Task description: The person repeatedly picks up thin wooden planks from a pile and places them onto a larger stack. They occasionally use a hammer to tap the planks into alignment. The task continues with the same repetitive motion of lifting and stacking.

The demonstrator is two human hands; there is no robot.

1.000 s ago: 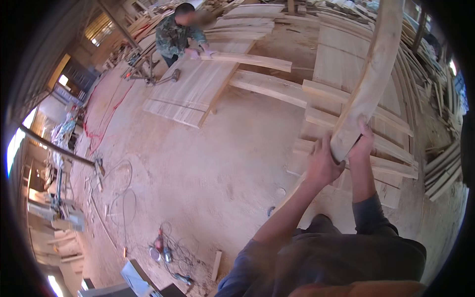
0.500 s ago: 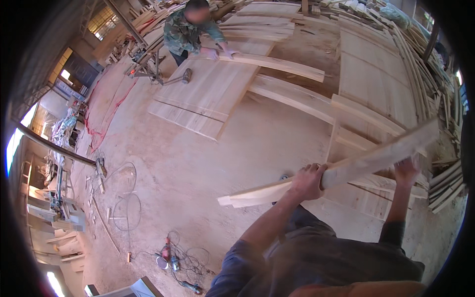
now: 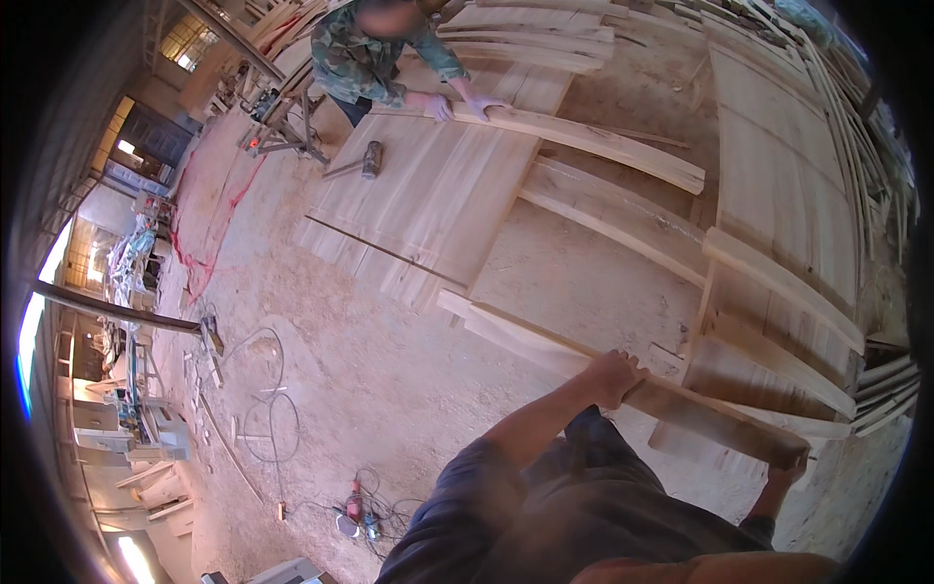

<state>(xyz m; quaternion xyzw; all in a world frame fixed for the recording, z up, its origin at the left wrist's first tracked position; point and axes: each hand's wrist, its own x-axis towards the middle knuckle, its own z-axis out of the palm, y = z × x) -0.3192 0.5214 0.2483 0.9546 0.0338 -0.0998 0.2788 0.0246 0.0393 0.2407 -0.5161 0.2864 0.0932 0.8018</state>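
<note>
A long wooden plank (image 3: 705, 414) lies across in front of my body, its stepped far end close to the corner of a wide wooden panel (image 3: 428, 219). My left hand (image 3: 615, 380) grips the plank near its middle, fingers curled over the upper edge. At the near right end, my right hand (image 3: 790, 467) is closed round the plank's end. Whether the plank's far end touches the panel, I cannot tell. Across from me, a co-worker in a camouflage jacket (image 3: 355, 54) has both gloved hands on another board (image 3: 603, 146) on that panel.
A mallet (image 3: 372, 160) rests on the panel. Several boards bridge toward a second panel (image 3: 778, 146) on the right, including a thick beam (image 3: 623, 219). Power tools (image 3: 356, 506) and tangled cords lie on the dusty floor at lower left. A post (image 3: 117, 307) slants in at the left.
The plank has swung: its far end moved up toward the panel and its right end came down. Both my hands moved with it. The co-worker's board shifted slightly right in view.
</note>
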